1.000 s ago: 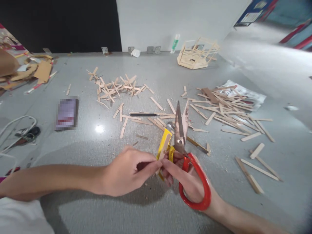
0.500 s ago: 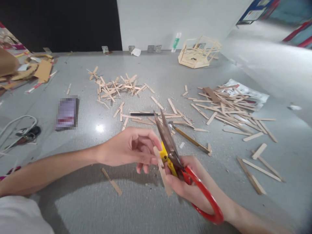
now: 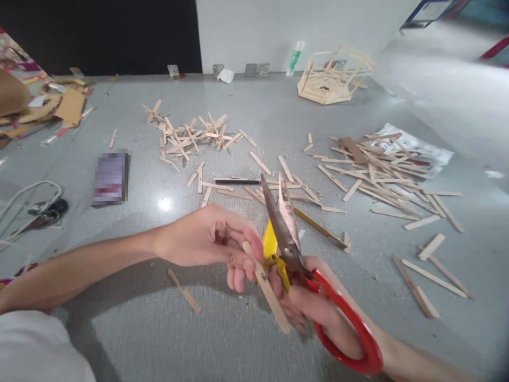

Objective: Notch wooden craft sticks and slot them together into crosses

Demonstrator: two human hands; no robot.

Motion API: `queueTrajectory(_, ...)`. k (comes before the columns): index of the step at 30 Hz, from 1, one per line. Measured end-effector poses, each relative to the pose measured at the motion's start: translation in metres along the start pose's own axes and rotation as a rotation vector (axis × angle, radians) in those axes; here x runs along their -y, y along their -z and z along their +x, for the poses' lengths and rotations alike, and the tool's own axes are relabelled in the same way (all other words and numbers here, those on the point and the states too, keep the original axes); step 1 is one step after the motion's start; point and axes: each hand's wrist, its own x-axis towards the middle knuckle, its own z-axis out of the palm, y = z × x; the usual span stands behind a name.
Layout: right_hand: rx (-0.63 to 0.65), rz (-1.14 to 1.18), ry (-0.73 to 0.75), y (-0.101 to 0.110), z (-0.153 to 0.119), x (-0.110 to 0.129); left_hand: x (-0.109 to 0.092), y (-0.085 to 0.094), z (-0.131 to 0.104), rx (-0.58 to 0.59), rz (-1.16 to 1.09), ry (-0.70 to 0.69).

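My left hand [image 3: 222, 244] pinches a flat wooden craft stick [image 3: 274, 302] between thumb and fingers. The stick slants down to the right and has a small dark notch near its middle. In my right hand [image 3: 322, 297] are red-handled scissors [image 3: 292, 249], their blades pointing up and a little apart. A small yellow piece with dark marks [image 3: 270, 241] sits between the stick and the scissors, at my right fingertips; its kind is unclear. The right fingers partly hide behind the stick and the handles.
Craft sticks lie in a left pile [image 3: 186, 140] and a right pile [image 3: 382, 170] by a plastic packet [image 3: 433, 154]. A black pen [image 3: 236, 182] and a yellow-handled tool [image 3: 322, 228] lie beyond my hands. A stick frame [image 3: 328, 95] and glue stick [image 3: 295, 58] stand at the back.
The scissors and my right hand have shifted slightly right and down, and the blades are farther apart. More of the craft stick shows below my fingers. The view has moved a little.
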Motion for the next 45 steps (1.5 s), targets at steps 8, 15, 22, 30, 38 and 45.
queueTrajectory(8, 0.013, 0.055, 0.102, 0.005, 0.001, -0.004, -0.013, -0.004, -0.008, -0.264, 0.176, -0.211)
queueTrajectory(15, -0.167, 0.13, 0.044, 0.0, 0.002, 0.005, -0.005, -0.008, -0.011, -0.252, 0.377, -0.25)
queueTrajectory(22, -0.214, 0.047, 0.072, 0.0, -0.001, 0.005, -0.002, -0.008, -0.008, -0.25, 0.319, -0.203)
queueTrajectory(30, -0.259, 0.01, 0.075, -0.006, -0.004, 0.001, 0.006, -0.013, -0.003, -0.271, 0.002, -0.19)
queueTrajectory(38, -0.168, 0.026, 0.05, -0.008, -0.003, -0.019, 0.027, -0.034, -0.002, -0.231, -0.02, -0.184)
queueTrajectory(45, 0.014, -0.073, 0.216, 0.002, -0.007, -0.033, 0.018, -0.049, -0.015, -0.325, 0.089, -0.114)
